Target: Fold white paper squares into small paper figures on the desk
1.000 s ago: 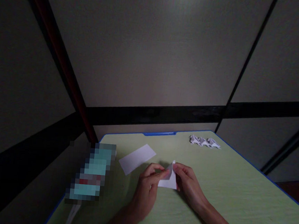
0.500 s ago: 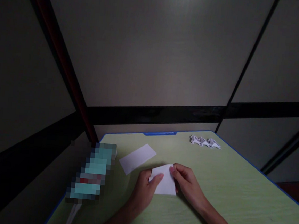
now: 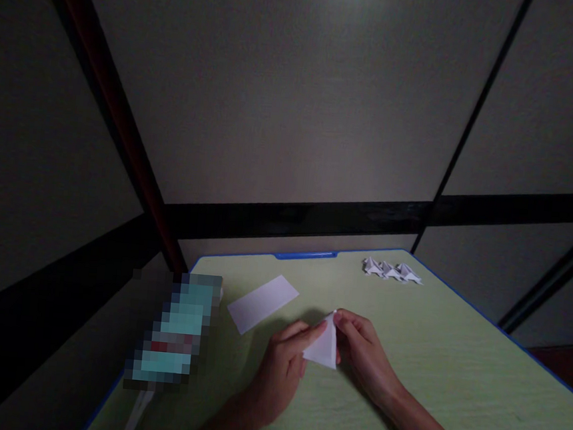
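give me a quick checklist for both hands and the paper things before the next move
1. Left hand on the folded paper: ok, gripping its left side.
2. Right hand on the same piece: ok, pinching near the top corner.
3. Loose white sheet away from the hands: ok, lying on the table beyond the left hand.
4. Three folded paper figures out of the way: ok, in a row toward the far right.
5. Fold edges lined up: cannot tell, the hands cover part of the piece.

Dim grey wall panels (image 3: 296,109) behind a pale green, blue-edged table (image 3: 465,351).
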Demonstrator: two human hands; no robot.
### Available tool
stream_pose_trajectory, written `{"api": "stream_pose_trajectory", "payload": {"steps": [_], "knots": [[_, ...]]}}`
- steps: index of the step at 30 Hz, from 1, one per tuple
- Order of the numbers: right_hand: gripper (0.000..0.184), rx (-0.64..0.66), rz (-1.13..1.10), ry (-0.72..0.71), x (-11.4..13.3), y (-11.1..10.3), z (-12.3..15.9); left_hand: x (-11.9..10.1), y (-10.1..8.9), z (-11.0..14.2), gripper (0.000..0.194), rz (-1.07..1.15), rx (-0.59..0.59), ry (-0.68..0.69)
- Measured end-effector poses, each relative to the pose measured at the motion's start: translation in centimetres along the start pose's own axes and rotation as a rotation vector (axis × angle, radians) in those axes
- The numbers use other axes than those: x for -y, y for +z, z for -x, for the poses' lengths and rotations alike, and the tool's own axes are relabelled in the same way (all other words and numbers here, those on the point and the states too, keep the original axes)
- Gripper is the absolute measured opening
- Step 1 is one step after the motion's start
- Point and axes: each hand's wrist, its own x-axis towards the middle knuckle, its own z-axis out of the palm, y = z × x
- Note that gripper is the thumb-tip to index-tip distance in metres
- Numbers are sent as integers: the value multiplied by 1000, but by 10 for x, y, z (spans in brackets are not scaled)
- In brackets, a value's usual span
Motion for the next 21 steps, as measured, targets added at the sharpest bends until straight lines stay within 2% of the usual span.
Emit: {"api": "stream_pose_trajectory", "payload": {"steps": [6, 21], "knots": [[24, -13, 4, 20, 2, 2, 2, 1, -1, 0, 50, -79, 37, 47], [30, -8, 158, -63, 5, 1, 3, -4, 0, 1, 47, -259, 105, 111]]}}
